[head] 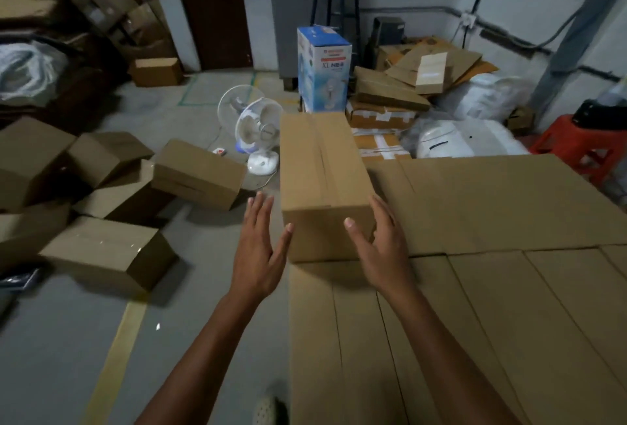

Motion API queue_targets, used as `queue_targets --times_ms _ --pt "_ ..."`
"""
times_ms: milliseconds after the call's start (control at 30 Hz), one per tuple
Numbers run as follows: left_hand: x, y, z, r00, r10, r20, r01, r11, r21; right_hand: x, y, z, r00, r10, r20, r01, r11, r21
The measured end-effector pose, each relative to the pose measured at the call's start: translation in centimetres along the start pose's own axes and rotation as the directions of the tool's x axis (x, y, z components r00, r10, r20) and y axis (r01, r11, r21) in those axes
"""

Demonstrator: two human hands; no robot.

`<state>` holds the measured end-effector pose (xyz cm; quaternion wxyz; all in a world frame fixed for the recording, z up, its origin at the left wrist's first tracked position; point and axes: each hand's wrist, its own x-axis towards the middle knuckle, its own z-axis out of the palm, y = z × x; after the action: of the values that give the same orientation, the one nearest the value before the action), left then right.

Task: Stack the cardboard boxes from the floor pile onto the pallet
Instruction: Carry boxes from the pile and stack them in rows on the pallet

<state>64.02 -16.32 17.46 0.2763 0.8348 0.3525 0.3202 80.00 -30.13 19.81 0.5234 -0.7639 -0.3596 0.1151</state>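
A cardboard box lies at the left edge of the stacked layer, long axis pointing away from the person. Open-fingered, gripping nothing, the left hand and right hand flank its near end, the right apparently touching.

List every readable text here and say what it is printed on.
"XL NE" plus an unclear last character: on the blue and white fan box.
Red strip and smaller print on that box: too blurred.
Badge on the white fan: too small.
Top cardboard box: no print visible.
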Motion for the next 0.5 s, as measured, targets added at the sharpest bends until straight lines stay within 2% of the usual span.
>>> queue_targets --times_ms 100,233,333,500 --pt "-5.8 0.1 -3.4 0.995 -0.094 -0.045 0.094 0.995 0.013 -5.7 -1.0 0.5 1.0 0.019 -0.001 -0.019 0.994 0.106" --pt "-13.0 -1.7 -8.5 0.975 -0.186 -0.121 0.189 0.982 0.012 -11.6 -2.3 3.5 0.997 0.006 0.081 -0.021 0.98 0.196" --pt "-17.6 -4.4 -12.0 0.953 -0.258 -0.157 0.268 0.962 0.049 -15.0 -3.2 7.1 0.985 0.002 0.17 -0.038 0.979 0.203" --pt "-23.6 -11.1 -17.5 0.893 -0.399 -0.209 0.419 0.906 0.062 -19.1 -4.7 14.4 0.947 -0.001 0.321 -0.037 0.993 0.112"
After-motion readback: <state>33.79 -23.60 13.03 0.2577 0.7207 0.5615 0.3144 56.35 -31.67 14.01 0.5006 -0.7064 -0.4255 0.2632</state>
